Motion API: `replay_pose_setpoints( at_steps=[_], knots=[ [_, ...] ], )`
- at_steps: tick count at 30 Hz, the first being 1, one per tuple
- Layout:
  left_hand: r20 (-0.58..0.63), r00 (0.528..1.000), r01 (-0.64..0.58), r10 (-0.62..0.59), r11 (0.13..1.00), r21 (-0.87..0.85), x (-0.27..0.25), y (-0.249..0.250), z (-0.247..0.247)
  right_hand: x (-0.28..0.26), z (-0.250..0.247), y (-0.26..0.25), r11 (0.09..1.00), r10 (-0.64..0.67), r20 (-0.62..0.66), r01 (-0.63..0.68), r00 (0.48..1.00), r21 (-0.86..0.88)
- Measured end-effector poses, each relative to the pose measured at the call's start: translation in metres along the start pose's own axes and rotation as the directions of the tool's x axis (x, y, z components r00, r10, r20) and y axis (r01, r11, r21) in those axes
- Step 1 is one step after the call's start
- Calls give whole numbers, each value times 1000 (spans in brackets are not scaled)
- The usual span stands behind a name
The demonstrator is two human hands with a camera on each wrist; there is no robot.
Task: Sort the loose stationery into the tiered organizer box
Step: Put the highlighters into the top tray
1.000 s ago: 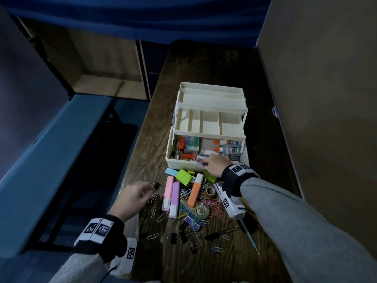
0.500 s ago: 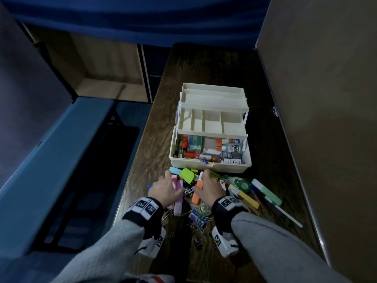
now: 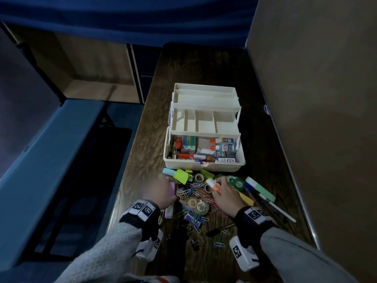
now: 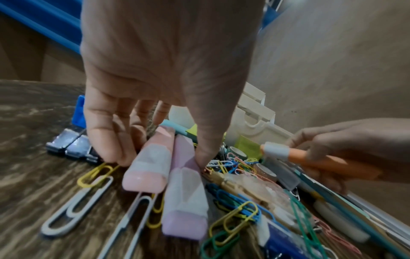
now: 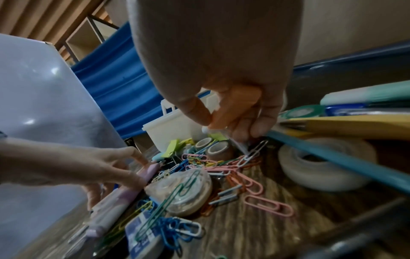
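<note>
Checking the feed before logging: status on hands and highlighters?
Left hand pinching pink and purple highlighters. Right hand holds orange highlighter. Organizer open. Paper clips crowd the pile.

My head camera looks steeply down over my forearms at the table [image 3: 155, 111]. Each wrist camera sits close above it, facing forward past my fingers. All three share the paper clips [image 3: 195, 193] [image 4: 233, 215] [image 5: 221, 164] between my hands.

Cream organizer box [image 3: 204, 166]; pink highlighter [image 4: 148, 161], lilac highlighter [image 4: 184, 201], orange highlighter [image 4: 310, 157]; multicoloured paper clips [image 5: 213, 163]; dark wood-grain table [image 3: 255, 139].
</note>
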State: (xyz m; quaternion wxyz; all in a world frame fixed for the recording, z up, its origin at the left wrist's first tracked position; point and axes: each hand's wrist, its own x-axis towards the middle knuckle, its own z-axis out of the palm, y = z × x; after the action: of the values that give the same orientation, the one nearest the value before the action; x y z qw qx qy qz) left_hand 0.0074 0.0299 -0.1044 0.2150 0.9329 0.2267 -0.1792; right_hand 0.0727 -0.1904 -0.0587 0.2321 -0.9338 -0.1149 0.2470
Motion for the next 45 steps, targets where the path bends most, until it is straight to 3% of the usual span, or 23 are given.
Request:
replay_pose_setpoints(
  at_steps=[7, 11, 15, 21, 25, 29, 32, 35, 38, 42, 45],
  knots=[
    [46, 999, -4, 3, 999, 32, -2, 17, -2, 7, 10, -23, 956, -241, 76, 250, 968, -153],
    [-71, 996, -54, 45, 990, -134, -13, 21, -9, 32, 24, -65, 899, -349, 66, 354, 935, -257],
    [-114, 994, -27, 2, 976, -217, -25, 15, -24, 55, 34, -96, 855, -340, 113, 357, 934, -376],
    [-98, 992, 51, -78, 966, -252, -40, -12, -42, 64, 51, -104, 793, -331, 117, 344, 936, -502],
    [-110, 991, 50, -76, 974, -220, -39, -14, -44, 59, 44, -96, 803, -384, 79, 375, 920, -462],
    [-114, 993, -17, -2, 987, -160, -35, -5, -43, 40, 26, -74, 884, -447, -70, 429, 892, -187],
    [-97, 992, -86, 78, 993, -82, -32, 14, -40, 23, 9, -49, 920, -360, -219, 384, 907, 76],
    [-83, 968, -235, 236, 972, 27, -28, 47, -37, 9, -15, -20, 900, -133, -373, 269, 918, 343],
    [-63, 878, -468, 475, 878, 103, -23, 93, -29, 8, -47, 25, 931, 84, -514, 117, 853, 347],
    [37, 719, -688, 694, 702, 186, -11, 150, -12, 13, -82, 86, 933, 346, -326, -288, 880, 213],
    [164, 671, -740, 723, 642, 200, 3, 176, 2, 17, -87, 116, 932, 357, -217, -363, 908, 13]
  ],
)
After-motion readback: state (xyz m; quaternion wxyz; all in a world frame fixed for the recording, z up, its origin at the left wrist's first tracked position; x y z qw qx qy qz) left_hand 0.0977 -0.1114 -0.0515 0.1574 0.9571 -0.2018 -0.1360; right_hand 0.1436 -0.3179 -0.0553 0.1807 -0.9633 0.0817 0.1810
